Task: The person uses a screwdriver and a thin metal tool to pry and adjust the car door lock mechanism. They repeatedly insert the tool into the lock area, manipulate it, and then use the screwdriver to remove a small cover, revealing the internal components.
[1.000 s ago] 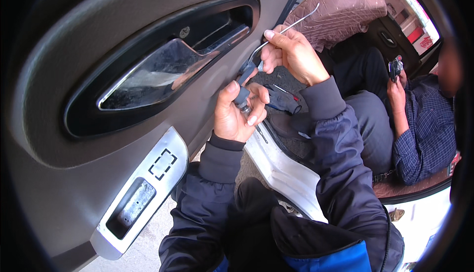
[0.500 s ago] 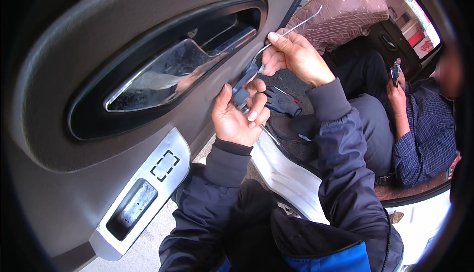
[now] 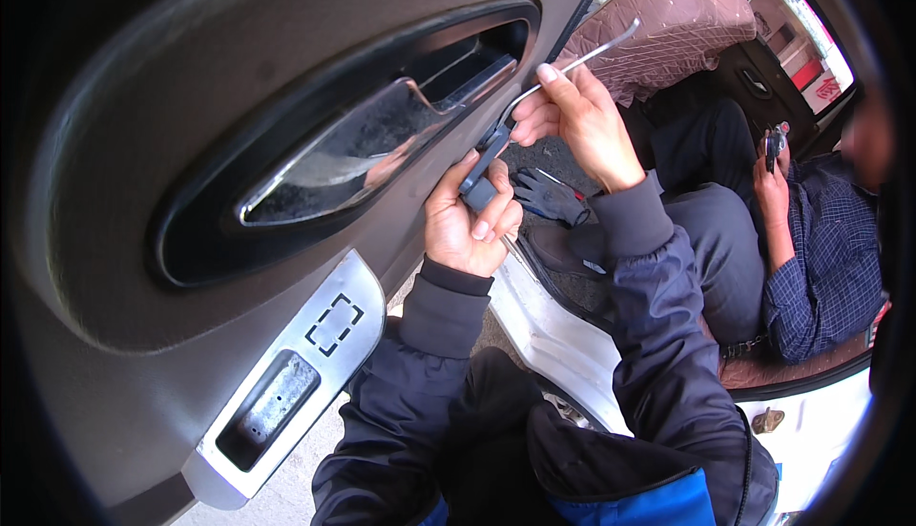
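Note:
A dark grey window crank handle point(image 3: 489, 156) sits on the brown car door panel point(image 3: 105, 373), below the end of the door handle recess. My left hand point(image 3: 466, 230) is closed around the crank's knob end. In my right hand point(image 3: 593, 135), thumb and fingers pinch a thin metal rod point(image 3: 603, 47) with a bent tip pointing up and away. The rod's lower end curves down to the crank's upper end, where its contact is too small to make out. A chrome inner door handle point(image 3: 334, 165) lies in a black oval surround just left of my hands.
Low on the door is a silver armrest plate point(image 3: 329, 335) with a pull pocket. Dark gloves point(image 3: 551, 197) lie on the car floor. At right another person point(image 3: 825, 259) sits, a small dark object point(image 3: 776, 149) in hand. A quilted seat point(image 3: 658, 34) stands behind.
The door and crank appear slightly farther right in view. My left hand has closed in more tightly around the crank's knob, and the rod has shifted a little with my right hand.

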The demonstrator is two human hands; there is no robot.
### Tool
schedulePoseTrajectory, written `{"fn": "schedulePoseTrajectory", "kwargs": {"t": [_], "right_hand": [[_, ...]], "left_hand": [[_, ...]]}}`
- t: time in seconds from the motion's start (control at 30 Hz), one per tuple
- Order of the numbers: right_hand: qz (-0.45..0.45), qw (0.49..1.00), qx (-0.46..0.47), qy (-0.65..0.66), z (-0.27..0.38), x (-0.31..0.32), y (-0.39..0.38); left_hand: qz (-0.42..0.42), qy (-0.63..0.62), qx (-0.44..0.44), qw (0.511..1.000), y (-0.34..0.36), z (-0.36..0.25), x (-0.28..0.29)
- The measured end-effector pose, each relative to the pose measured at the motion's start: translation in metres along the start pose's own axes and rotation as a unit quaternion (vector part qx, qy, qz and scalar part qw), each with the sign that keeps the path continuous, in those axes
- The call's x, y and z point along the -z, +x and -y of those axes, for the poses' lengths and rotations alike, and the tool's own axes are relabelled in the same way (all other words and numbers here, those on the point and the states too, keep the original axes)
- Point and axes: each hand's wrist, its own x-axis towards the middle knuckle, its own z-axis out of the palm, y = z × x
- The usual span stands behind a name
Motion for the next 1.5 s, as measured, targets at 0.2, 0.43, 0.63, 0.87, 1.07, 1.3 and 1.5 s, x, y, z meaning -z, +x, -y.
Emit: {"fn": "schedulePoseTrajectory", "kwargs": {"t": [0.2,0.43,0.63,0.87,1.07,1.3,1.5], "right_hand": [[0.062,0.995,-0.045,-0.056,0.013,0.01,0.014],[0.04,0.997,-0.043,-0.046,0.008,0.008,0.01],[-0.012,1.0,-0.006,0.014,-0.003,0.001,-0.004],[-0.043,0.999,0.03,0.003,0.001,-0.002,-0.012],[-0.016,0.994,0.106,-0.034,0.0,-0.012,-0.028],[-0.032,0.967,0.201,-0.151,0.0,-0.036,-0.038],[-0.03,0.981,0.116,-0.152,-0.001,-0.034,-0.03]], "left_hand": [[0.011,0.012,-0.004,1.0,0.002,0.002,0.001],[0.013,0.04,-0.001,0.999,0.001,0.001,0.002],[0.009,0.054,0.001,0.998,-0.001,-0.001,0.003],[0.002,0.066,-0.005,0.998,-0.002,0.001,0.001],[0.0,0.054,0.003,0.999,-0.002,0.002,0.003],[-0.008,0.057,-0.003,0.998,-0.003,0.002,0.003],[0.008,0.02,0.01,1.0,-0.002,0.001,0.003]]}}
